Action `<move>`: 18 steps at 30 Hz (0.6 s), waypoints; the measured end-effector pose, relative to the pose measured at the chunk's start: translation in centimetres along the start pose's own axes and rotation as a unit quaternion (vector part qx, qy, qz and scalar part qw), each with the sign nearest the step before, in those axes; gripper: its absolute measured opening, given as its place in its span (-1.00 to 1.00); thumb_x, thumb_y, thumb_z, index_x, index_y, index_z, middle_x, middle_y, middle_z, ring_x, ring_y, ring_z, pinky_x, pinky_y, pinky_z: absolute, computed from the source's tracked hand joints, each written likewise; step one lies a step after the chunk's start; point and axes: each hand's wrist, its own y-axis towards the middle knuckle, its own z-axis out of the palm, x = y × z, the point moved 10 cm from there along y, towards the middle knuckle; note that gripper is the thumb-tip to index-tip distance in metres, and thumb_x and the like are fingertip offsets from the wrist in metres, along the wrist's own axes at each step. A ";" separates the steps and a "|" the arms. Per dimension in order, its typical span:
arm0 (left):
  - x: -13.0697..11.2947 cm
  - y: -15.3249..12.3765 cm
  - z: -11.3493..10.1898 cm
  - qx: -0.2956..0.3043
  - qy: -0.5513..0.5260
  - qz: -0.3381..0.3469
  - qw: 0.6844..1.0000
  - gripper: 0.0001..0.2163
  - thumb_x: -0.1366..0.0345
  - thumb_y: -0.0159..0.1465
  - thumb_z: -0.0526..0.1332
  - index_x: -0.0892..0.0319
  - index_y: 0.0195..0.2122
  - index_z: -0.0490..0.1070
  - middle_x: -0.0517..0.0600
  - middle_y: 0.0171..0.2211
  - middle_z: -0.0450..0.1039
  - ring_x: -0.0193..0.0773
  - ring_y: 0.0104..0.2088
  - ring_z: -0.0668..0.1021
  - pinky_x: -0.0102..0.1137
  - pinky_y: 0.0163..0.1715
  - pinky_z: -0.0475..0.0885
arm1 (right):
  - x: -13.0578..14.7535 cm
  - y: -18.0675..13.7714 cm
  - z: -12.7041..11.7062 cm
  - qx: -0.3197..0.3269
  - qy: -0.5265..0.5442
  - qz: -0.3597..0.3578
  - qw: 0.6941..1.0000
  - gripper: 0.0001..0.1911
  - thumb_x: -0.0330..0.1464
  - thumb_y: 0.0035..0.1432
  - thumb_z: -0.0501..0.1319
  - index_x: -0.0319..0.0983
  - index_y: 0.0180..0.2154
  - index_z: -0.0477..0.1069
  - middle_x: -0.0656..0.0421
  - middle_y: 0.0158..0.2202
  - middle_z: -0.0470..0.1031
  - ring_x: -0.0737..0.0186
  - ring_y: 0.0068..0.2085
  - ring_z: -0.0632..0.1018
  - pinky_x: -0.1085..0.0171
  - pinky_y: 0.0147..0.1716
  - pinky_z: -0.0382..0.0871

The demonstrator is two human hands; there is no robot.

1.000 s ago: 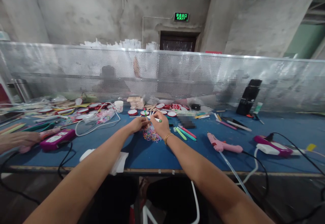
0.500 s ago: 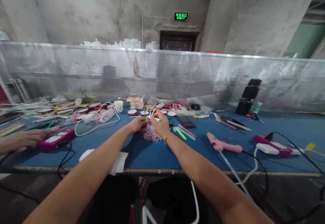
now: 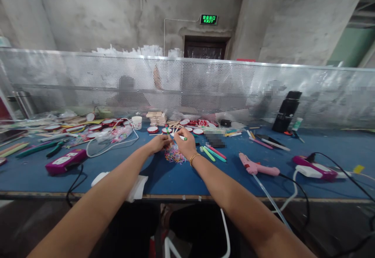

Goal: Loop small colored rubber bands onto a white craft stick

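Observation:
My right hand [image 3: 186, 144] is closed around a white marker with a green end [image 3: 183, 137], its tip side pointing left toward my other hand. Pinched upright in my left hand [image 3: 158, 144] is a thin wooden stick [image 3: 167, 130] with green and red colour near its top. Fingers partly hide both things, and whether the marker touches the stick I cannot tell. Just under my hands lies a heap of small multicoloured bands or loops [image 3: 175, 155]. Several coloured markers [image 3: 209, 153] rest beside my right wrist.
A pink glue gun [image 3: 256, 166] lies at the right, with purple power strips [image 3: 318, 168] beyond. Another purple block [image 3: 66, 161], green-handled pliers [image 3: 43, 148] and a white cable are at left. Behind stand a paper cup [image 3: 136, 122], red-rimmed discs [image 3: 152, 129] and a perforated metal screen [image 3: 187, 86].
Another person's hand has withdrawn from the left side, along with the pink item under it; the pliers now show fully. My own hands look almost unmoved.

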 end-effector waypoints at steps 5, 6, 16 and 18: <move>0.0 0.0 -0.1 -0.006 -0.002 -0.001 1.000 -0.62 -0.05 0.06 0.25 0.21 -0.50 0.29 -0.07 -0.60 0.36 -0.40 -0.59 0.39 -0.51 -0.62 0.16 | 0.3 -0.1 0.4 0.012 0.018 -0.012 1.000 -0.83 -0.28 0.11 0.08 -0.18 -0.47 0.30 0.25 -0.45 0.44 0.30 -0.35 0.43 0.33 -0.29 0.25; 0.0 -0.1 0.0 -0.006 -0.001 0.000 1.000 -0.61 -0.05 0.06 0.25 0.21 -0.50 0.29 -0.07 -0.60 0.36 -0.40 -0.59 0.39 -0.51 -0.61 0.16 | 0.4 -0.1 0.4 0.015 0.020 -0.014 1.000 -0.83 -0.28 0.11 0.08 -0.19 -0.48 0.30 0.26 -0.45 0.43 0.30 -0.36 0.43 0.33 -0.29 0.25; 0.2 0.0 -0.1 -0.005 -0.002 -0.006 1.000 -0.61 -0.06 0.04 0.27 0.22 -0.49 0.31 -0.07 -0.58 0.37 -0.39 -0.58 0.40 -0.51 -0.61 0.16 | 0.4 0.0 0.0 0.003 0.005 -0.004 1.000 -0.84 -0.30 0.10 0.08 -0.18 -0.49 0.29 0.25 -0.46 0.43 0.29 -0.37 0.42 0.33 -0.31 0.23; 0.2 0.1 -0.1 -0.005 -0.009 0.000 1.000 -0.60 -0.07 0.02 0.28 0.22 -0.50 0.31 -0.07 -0.60 0.36 -0.40 -0.59 0.39 -0.51 -0.62 0.15 | 0.4 -0.1 0.1 0.007 0.009 -0.009 1.000 -0.84 -0.29 0.11 0.08 -0.18 -0.48 0.29 0.25 -0.46 0.43 0.29 -0.36 0.42 0.33 -0.30 0.24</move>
